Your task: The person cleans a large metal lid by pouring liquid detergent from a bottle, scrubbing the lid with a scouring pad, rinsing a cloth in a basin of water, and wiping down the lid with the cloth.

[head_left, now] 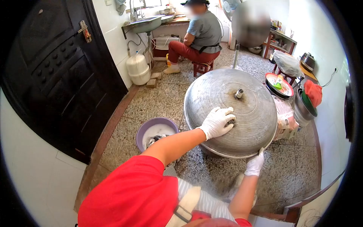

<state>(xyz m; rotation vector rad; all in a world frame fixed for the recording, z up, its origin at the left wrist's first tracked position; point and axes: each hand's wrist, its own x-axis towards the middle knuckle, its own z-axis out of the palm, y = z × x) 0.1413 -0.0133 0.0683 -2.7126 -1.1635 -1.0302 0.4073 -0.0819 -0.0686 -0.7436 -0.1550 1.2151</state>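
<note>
A large domed grey metal lid (pixel 253 117) lies in front of me, with a short metal stub (pixel 239 93) at its middle. My left hand (pixel 216 123), in a white glove, presses on the lid's near left side. Its fingers are curled over a small dark scouring pad (pixel 231 123), mostly hidden beneath them. Lower right, my right hand (pixel 255 163), also gloved, grips the lid's near rim. What supports the lid is largely hidden under it. To the left of the lid, a purple basin (pixel 138 133) holds whitish, sudsy water, with a dark-and-white cloth partly behind my forearm.
Another person (pixel 206 34) sits on a low stool (pixel 202 68) near the sink (pixel 147 25). A white tank (pixel 138 70) stands beside bricks (pixel 152 81). On the right are a red-rimmed tray (pixel 288 89) and a metal pot (pixel 300 109). A black door (pixel 45 75) is at left.
</note>
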